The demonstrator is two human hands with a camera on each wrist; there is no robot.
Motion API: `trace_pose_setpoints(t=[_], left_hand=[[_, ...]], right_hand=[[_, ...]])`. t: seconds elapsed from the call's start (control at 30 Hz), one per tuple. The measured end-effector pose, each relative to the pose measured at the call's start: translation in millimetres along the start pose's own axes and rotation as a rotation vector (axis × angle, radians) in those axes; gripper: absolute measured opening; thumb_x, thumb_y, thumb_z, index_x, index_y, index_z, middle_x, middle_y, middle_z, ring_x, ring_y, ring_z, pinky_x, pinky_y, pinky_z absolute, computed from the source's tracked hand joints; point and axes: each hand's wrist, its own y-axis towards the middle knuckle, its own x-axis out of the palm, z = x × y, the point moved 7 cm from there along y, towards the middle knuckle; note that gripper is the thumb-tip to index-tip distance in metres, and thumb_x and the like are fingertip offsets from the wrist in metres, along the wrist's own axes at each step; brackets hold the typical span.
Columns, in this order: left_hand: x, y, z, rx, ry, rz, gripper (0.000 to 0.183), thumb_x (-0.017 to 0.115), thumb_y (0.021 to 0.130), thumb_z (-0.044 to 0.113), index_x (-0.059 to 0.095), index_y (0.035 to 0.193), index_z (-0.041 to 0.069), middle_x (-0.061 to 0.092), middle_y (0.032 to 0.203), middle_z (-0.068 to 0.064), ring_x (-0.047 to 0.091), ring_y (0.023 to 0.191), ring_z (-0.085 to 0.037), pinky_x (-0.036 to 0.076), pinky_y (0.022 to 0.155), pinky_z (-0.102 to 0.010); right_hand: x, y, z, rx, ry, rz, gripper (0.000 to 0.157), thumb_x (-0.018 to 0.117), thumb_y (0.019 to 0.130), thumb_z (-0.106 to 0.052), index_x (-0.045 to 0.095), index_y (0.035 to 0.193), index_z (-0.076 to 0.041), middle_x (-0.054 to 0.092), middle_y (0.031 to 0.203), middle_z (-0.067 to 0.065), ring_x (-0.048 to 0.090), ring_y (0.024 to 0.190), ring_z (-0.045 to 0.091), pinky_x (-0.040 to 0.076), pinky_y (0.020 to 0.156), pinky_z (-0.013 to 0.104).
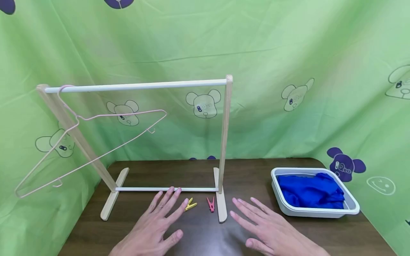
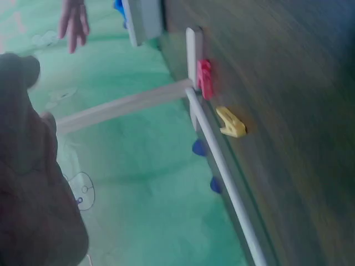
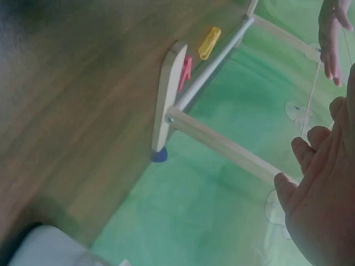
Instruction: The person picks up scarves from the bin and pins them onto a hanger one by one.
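Note:
My left hand (image 1: 157, 224) hovers over the table with fingers spread and nothing in it. Just past its fingertips lies a yellow clothespin (image 1: 190, 204), and a red clothespin (image 1: 211, 204) is a little to the right. My right hand (image 1: 267, 227), also empty with its fingers extended, is held between the rack's right foot and the basin. A pink wire hanger (image 1: 112, 146) hangs by its hook near the left end of the rack's top bar (image 1: 137, 86). Bunched blue cloth (image 1: 310, 190) lies in a white basin (image 1: 320, 212) at the right.
The wooden rack (image 1: 225, 135) stands at the left and middle of the brown table (image 1: 253, 177), with a white lower bar (image 1: 144, 189) close to the tabletop. A green curtain (image 1: 256, 53) printed with bear heads hangs behind and at both sides.

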Motion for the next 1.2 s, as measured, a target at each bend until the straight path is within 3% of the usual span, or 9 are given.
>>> trace_pose_setpoints(t=[0.13, 0.23, 0.37, 0.43, 0.63, 0.8, 0.93, 1.07, 1.2], left_hand=[[5.2, 2.6, 7.1, -0.045, -0.018, 0.015, 0.056, 0.032, 0.110, 0.042, 0.026, 0.162, 0.022, 0.015, 0.171, -0.008, 0.015, 0.157, -0.025, 0.012, 0.116, -0.047], [10.8, 8.2, 15.8, -0.028, -0.042, 0.051, 0.052, 0.029, 0.112, 0.036, 0.028, 0.162, 0.022, 0.019, 0.170, -0.009, 0.023, 0.153, -0.027, 0.025, 0.108, -0.047], [19.0, 16.1, 27.8, 0.006, -0.099, 0.116, 0.053, 0.020, 0.112, 0.035, 0.032, 0.160, 0.015, 0.028, 0.164, -0.012, 0.033, 0.146, -0.031, 0.040, 0.104, -0.046], [22.5, 19.9, 31.5, -0.012, -0.163, 0.135, 0.053, 0.023, 0.113, 0.035, 0.031, 0.160, 0.011, 0.029, 0.161, -0.014, 0.036, 0.142, -0.030, 0.045, 0.103, -0.045], [28.7, 36.0, 33.2, -0.229, -0.440, 0.177, 0.050, 0.054, 0.105, 0.017, 0.037, 0.152, 0.009, 0.036, 0.143, -0.012, 0.058, 0.099, -0.010, 0.054, 0.074, -0.024], [27.9, 51.6, 36.7, -0.390, -0.438, 0.274, 0.042, 0.059, 0.099, 0.001, 0.051, 0.139, 0.010, 0.046, 0.123, -0.004, 0.044, 0.067, 0.004, 0.038, 0.052, -0.010], [30.6, 63.8, 45.3, -0.447, -0.549, 0.315, 0.041, 0.052, 0.101, -0.003, 0.051, 0.138, 0.013, 0.045, 0.110, 0.001, 0.047, 0.076, 0.000, 0.045, 0.062, -0.014], [42.1, 77.6, 53.3, -0.509, -0.727, 0.233, 0.033, 0.044, 0.107, 0.006, 0.044, 0.139, 0.013, 0.045, 0.110, 0.001, 0.051, 0.095, -0.007, 0.050, 0.080, -0.025], [57.8, 90.7, 60.6, -0.532, -0.862, 0.149, 0.029, 0.041, 0.109, 0.015, 0.041, 0.138, 0.012, 0.046, 0.114, 0.001, 0.052, 0.101, -0.008, 0.050, 0.087, -0.026]], right_hand=[[9.2, -6, -5, -0.024, -0.023, -0.034, 0.063, 0.043, 0.106, -0.052, 0.036, 0.158, -0.017, 0.027, 0.168, 0.008, 0.016, 0.158, 0.017, -0.004, 0.130, 0.029], [15.6, -10, -8, -0.028, -0.035, -0.064, 0.068, 0.050, 0.103, -0.052, 0.032, 0.161, -0.020, 0.023, 0.169, 0.006, 0.005, 0.160, 0.013, -0.009, 0.129, 0.027], [18.8, -12, -11, -0.043, -0.034, -0.041, 0.066, 0.046, 0.104, -0.052, 0.033, 0.160, -0.019, 0.026, 0.168, 0.009, 0.008, 0.160, 0.015, -0.007, 0.130, 0.028], [19.3, -12, -11, -0.048, -0.048, -0.030, 0.064, 0.041, 0.106, -0.053, 0.033, 0.160, -0.018, 0.026, 0.168, 0.009, 0.011, 0.159, 0.016, -0.005, 0.130, 0.029], [20.2, -14, -7, -0.017, -0.025, -0.015, 0.066, 0.041, 0.106, -0.054, 0.033, 0.160, -0.017, 0.026, 0.168, 0.008, 0.011, 0.159, 0.014, -0.005, 0.130, 0.027], [22.7, -18, -6, -0.017, -0.029, 0.017, 0.066, 0.039, 0.106, -0.054, 0.034, 0.159, -0.015, 0.024, 0.169, 0.009, 0.010, 0.159, 0.015, -0.004, 0.130, 0.027], [25.1, -21, -6, -0.023, -0.056, 0.054, 0.065, 0.032, 0.108, -0.055, 0.038, 0.157, -0.013, 0.022, 0.169, 0.009, 0.012, 0.159, 0.016, -0.001, 0.131, 0.029], [26.5, -25, -3, 0.002, -0.036, 0.047, 0.066, 0.044, 0.105, -0.054, 0.039, 0.157, -0.013, 0.026, 0.168, 0.009, 0.013, 0.159, 0.015, -0.001, 0.130, 0.028], [26.3, -31, 2, 0.047, -0.014, 0.023, 0.074, 0.059, 0.098, -0.051, 0.036, 0.158, -0.013, 0.024, 0.169, 0.008, 0.009, 0.159, 0.013, -0.003, 0.130, 0.027]])
